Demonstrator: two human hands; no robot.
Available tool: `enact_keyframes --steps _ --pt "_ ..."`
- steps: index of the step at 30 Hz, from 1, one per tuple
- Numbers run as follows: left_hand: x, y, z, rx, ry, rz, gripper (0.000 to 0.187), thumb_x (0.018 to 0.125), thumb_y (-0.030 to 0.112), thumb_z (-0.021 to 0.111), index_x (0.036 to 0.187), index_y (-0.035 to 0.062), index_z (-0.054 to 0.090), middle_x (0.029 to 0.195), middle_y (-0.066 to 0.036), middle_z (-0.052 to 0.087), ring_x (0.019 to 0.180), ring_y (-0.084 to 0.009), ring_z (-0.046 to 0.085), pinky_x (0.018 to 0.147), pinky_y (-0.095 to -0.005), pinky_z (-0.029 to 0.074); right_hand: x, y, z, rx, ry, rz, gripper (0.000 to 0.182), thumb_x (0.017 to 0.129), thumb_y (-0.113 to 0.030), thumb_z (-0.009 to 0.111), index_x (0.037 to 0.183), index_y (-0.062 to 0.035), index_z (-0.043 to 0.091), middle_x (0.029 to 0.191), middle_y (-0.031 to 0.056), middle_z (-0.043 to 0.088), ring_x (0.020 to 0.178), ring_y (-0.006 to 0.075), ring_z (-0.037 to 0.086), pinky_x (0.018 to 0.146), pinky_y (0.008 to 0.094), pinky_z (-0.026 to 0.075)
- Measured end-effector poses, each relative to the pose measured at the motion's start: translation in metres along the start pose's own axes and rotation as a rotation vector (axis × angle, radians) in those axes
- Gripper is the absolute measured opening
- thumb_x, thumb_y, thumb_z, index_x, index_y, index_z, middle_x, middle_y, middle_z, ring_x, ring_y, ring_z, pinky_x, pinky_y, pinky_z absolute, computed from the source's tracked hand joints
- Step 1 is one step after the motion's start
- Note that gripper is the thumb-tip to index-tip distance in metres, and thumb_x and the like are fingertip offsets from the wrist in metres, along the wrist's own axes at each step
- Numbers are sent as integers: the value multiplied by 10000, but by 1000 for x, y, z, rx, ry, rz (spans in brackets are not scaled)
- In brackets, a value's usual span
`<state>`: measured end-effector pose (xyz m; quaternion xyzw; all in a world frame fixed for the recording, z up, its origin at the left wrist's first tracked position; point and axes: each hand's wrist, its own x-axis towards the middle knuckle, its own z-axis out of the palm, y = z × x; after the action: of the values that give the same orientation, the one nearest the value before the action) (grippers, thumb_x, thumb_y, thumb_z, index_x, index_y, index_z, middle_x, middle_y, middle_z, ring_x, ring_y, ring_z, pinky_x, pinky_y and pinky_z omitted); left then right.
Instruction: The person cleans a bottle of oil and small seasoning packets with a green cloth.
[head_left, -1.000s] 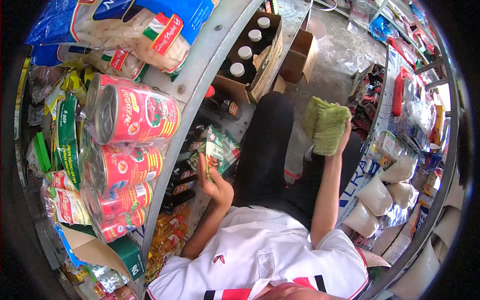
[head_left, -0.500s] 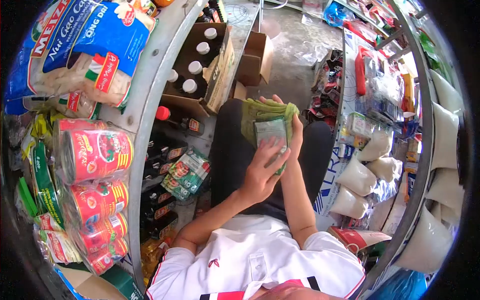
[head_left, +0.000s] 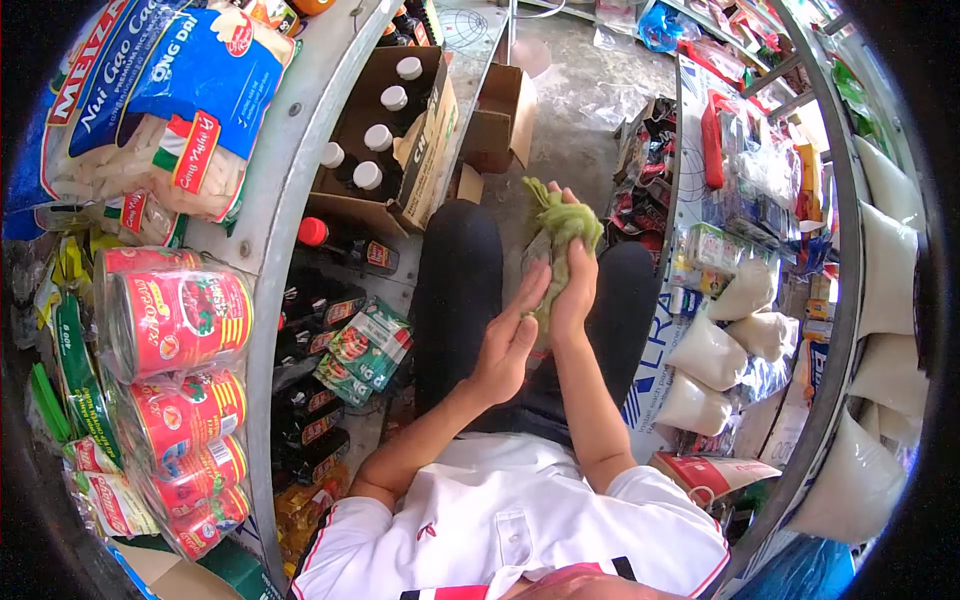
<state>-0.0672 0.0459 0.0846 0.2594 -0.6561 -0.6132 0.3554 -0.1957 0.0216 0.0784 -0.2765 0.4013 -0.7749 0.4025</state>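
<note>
A green cloth (head_left: 566, 222) is bunched over my right hand (head_left: 577, 285), which is closed around it between my knees. Against the cloth's left side is a flat clear plastic packet (head_left: 537, 250), turned nearly edge-on and mostly hidden by my hands. My left hand (head_left: 512, 335) lies along the packet's near side with fingers stretched out and thumb apart. What the packet contains cannot be made out.
To my left, a cardboard box (head_left: 408, 200) holds white-capped bottles, near dark bottles (head_left: 310, 400) and green packets (head_left: 362, 352). Red cans (head_left: 185, 315) and a pasta bag (head_left: 190, 110) sit on the left shelf. White-filled bags (head_left: 708, 352) line the right shelf.
The packet has turned from facing me to nearly edge-on. My left hand has shifted from across its face to its side, and the cloth is more bunched.
</note>
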Motion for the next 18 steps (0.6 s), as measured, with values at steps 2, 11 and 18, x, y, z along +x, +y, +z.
enact_keyframes --steps 2,11,18 --pt "4 5 -3 -53 -12 23 684 1119 436 352 1587 -58 284 1652 -174 328 1531 -266 296 1243 -373 225 -7 7 1 -18 61 24 608 1059 -288 419 1577 18 328 1614 160 392 1504 276 338 1238 393 223" --pt "6 -23 -25 -432 79 -290 610 1135 374 356 1593 -26 307 1624 -128 384 1455 -188 392 1212 -341 282 -44 1 25 -682 -81 -269 571 996 -102 456 1550 12 379 1648 224 310 1569 386 194 1248 488 156" --pt "5 3 -9 -394 60 -121 630 1132 388 355 1575 -59 321 1635 -135 362 1474 -193 372 1224 -346 259 -4 22 -4 -214 75 -49 541 1065 -238 426 1539 21 398 1578 160 443 1406 262 455 1196 377 298"
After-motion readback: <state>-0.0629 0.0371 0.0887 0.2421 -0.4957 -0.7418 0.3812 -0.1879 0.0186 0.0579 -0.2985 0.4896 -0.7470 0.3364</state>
